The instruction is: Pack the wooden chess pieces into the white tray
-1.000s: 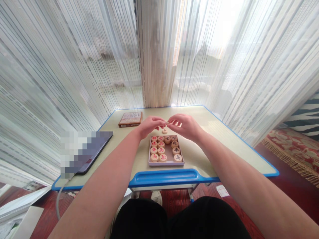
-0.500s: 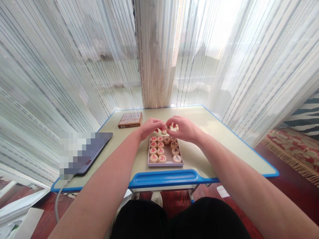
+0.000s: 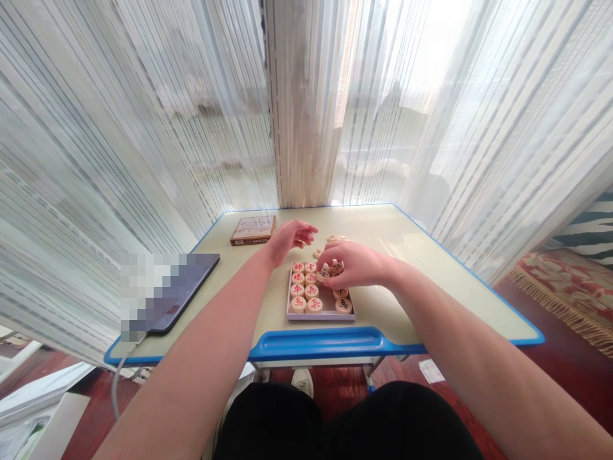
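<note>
A shallow tray (image 3: pixel 320 317) on the table holds rows of round wooden Chinese chess pieces. Red-lettered pieces (image 3: pixel 311 291) fill the two left columns, and black-lettered pieces (image 3: pixel 343 305) stand along the right side. My right hand (image 3: pixel 357 263) is over the tray, its fingers closed on a black-lettered chess piece (image 3: pixel 323 275) in the third column; some pieces are hidden under it. Behind the tray, my left hand (image 3: pixel 293 239) hovers with fingers apart and nothing in them. Several loose pieces (image 3: pixel 318 253) lie on the table just past my hands.
A flat brown box (image 3: pixel 253 230) lies at the back left of the table (image 3: pixel 407 236). Nearer on the left is a dark flat device (image 3: pixel 191 289), partly pixelated, with a cable. A blue pen groove (image 3: pixel 317 344) runs along the front edge. Sheer curtains hang behind.
My right hand has come down toward me over the tray with a black-lettered piece. My left hand has drawn apart from it and opened, staying behind the tray.
</note>
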The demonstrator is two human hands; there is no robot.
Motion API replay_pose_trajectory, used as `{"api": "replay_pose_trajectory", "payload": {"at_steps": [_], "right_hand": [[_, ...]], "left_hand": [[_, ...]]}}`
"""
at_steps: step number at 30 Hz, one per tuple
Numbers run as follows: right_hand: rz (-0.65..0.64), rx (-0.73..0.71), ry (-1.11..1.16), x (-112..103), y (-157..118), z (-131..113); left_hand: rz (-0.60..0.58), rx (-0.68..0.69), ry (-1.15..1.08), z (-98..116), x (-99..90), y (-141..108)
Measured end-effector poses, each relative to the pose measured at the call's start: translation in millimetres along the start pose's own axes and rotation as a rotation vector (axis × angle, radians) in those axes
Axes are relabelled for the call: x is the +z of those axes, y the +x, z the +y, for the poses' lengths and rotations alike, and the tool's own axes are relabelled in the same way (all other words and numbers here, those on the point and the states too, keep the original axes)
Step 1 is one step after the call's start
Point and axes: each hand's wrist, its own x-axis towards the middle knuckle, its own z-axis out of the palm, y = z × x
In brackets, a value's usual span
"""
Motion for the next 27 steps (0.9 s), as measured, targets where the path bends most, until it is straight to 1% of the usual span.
{"api": "replay_pose_trajectory", "payload": {"at_steps": [3, 7, 11, 14, 18, 27], "right_hand": [[0.016, -0.001, -0.021, 1.5, 0.6, 1.3], [0.026, -0.011, -0.008, 1.0, 0.0, 1.7], [0.011, 0.018, 0.003, -1.4, -0.9, 0.8], [0.005, 0.011, 0.004, -1.4, -1.1, 1.8], [-0.043, 0.000, 0.011, 0.8, -0.4, 3.5], [-0.030, -0.009, -0.089, 6.0, 0.2, -5.7]], "left_hand": [[-0.023, 0.027, -0.007, -2.1, -1.2, 0.7], [-0.023, 0.035, 0.016, -2.7, -2.0, 0.6], [-0.022, 0.034, 0.026, -2.4, -1.7, 0.3], [-0.024, 0.033, 0.036, -2.1, -1.2, 0.2], [-0.031, 0.036, 0.046, -1.4, -0.7, 0.2], [-0.037, 0.030, 0.082, -3.4, -1.8, 1.9]]}}
